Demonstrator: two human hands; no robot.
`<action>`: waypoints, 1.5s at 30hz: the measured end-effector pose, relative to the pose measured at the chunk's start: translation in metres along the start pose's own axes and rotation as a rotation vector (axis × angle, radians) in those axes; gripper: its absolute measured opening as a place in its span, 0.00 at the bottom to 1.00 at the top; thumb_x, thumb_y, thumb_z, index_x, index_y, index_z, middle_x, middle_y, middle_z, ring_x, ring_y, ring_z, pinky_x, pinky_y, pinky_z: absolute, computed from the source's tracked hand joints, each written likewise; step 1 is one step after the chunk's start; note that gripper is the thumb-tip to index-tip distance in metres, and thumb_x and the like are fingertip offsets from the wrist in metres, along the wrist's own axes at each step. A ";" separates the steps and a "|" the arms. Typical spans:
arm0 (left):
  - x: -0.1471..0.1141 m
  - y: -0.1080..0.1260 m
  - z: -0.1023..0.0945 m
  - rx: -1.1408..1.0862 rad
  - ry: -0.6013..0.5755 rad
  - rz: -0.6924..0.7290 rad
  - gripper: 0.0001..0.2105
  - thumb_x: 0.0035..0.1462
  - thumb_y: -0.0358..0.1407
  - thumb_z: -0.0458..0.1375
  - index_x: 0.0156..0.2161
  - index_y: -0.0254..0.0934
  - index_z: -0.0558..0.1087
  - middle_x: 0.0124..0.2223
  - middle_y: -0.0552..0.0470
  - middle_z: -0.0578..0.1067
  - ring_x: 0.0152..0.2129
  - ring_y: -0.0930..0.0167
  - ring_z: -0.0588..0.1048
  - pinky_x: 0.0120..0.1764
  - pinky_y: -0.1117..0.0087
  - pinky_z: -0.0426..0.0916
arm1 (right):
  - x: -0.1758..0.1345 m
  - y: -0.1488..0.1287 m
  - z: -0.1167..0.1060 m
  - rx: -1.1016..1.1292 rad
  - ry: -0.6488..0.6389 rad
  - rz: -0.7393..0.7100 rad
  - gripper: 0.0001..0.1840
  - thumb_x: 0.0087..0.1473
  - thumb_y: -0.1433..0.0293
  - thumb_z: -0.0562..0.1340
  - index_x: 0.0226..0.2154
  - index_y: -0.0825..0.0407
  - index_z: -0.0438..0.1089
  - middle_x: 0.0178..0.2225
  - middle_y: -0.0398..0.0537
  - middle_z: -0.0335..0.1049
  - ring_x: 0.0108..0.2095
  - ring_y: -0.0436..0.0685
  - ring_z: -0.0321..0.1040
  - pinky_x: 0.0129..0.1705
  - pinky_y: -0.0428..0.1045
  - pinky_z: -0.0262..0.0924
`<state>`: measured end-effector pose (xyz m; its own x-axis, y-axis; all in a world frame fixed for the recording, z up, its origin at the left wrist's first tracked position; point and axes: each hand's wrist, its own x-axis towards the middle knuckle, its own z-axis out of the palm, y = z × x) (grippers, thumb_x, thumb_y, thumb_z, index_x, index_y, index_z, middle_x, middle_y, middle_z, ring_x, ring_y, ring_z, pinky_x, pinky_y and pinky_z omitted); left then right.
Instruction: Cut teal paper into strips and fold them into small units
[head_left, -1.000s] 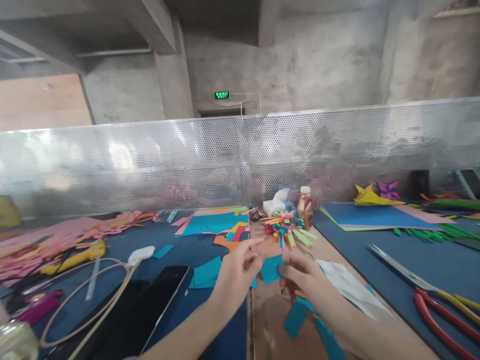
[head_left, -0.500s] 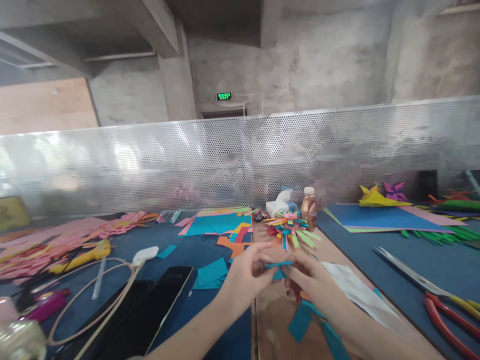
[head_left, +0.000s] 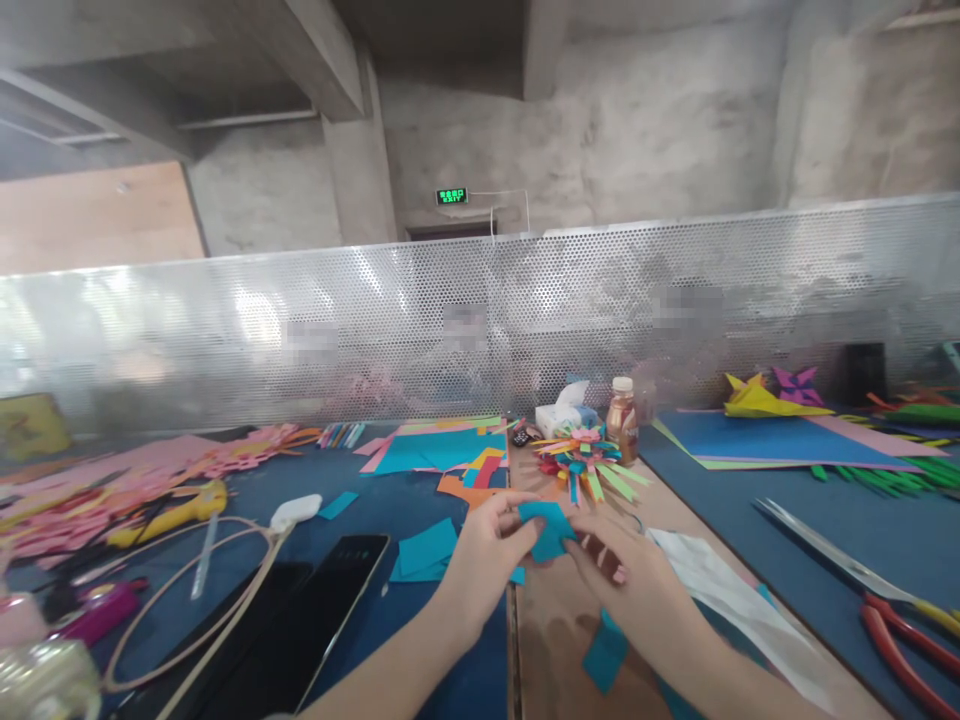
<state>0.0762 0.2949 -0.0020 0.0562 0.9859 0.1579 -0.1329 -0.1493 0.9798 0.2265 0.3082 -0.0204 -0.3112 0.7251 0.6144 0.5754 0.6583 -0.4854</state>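
Left hand (head_left: pixel 487 555) has its thumb pressed on a small blue paper (head_left: pixel 547 538), and the right hand (head_left: pixel 630 570) pinches the other side, so both hands are holding it. From where I stand, the small blue paper looks about as wide as it is tall, so I can't pick out a long side. It is tipped up, with its flat face turned toward the person and its top edge running nearly side to side. One corner points at the right hand. It sits between the two hands, touching the fingers of both, up over the brown strip (head_left: pixel 551 650) in the middle of the bench (head_left: pixel 720 500), just right of the seam where the blue left part starts.

Bare brown top shows between the two arms, on the person's side. Left of the left hand, blue papers (head_left: pixel 424 550) lie near that seam, with a black phone (head_left: pixel 330 615) closer to the person. Past the hands, a bright paper flower (head_left: pixel 585 460) takes up the far part of the strip. A white sheet (head_left: pixel 735 580) lies near the strip's right edge, and big scissors (head_left: pixel 840 558) lie beyond that edge.
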 end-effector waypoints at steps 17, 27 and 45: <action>0.000 -0.002 0.000 -0.254 -0.026 -0.096 0.11 0.45 0.38 0.57 0.33 0.32 0.68 0.30 0.48 0.74 0.29 0.69 0.73 0.32 0.68 0.68 | -0.005 0.005 -0.009 -0.508 -0.090 -0.386 0.19 0.50 0.76 0.48 0.44 0.52 0.63 0.38 0.52 0.68 0.31 0.54 0.67 0.29 0.46 0.62; -0.001 0.004 0.004 -0.252 -0.029 -0.144 0.15 0.43 0.41 0.58 0.34 0.32 0.68 0.30 0.48 0.73 0.31 0.68 0.73 0.35 0.66 0.67 | -0.009 0.008 -0.008 -0.863 -0.064 -0.558 0.16 0.43 0.79 0.54 0.38 0.55 0.66 0.33 0.52 0.67 0.31 0.58 0.65 0.28 0.50 0.61; -0.005 0.002 0.003 0.037 -0.157 0.068 0.20 0.44 0.27 0.52 0.46 0.32 0.62 0.38 0.45 0.72 0.35 0.68 0.72 0.32 0.70 0.68 | 0.002 -0.003 -0.006 0.427 -0.249 0.336 0.17 0.53 0.59 0.50 0.20 0.52 0.57 0.15 0.38 0.57 0.18 0.47 0.57 0.20 0.42 0.51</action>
<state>0.0787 0.2897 -0.0006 0.2022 0.9498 0.2388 -0.1058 -0.2212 0.9695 0.2286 0.3065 -0.0141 -0.3619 0.8996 0.2445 0.3342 0.3700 -0.8668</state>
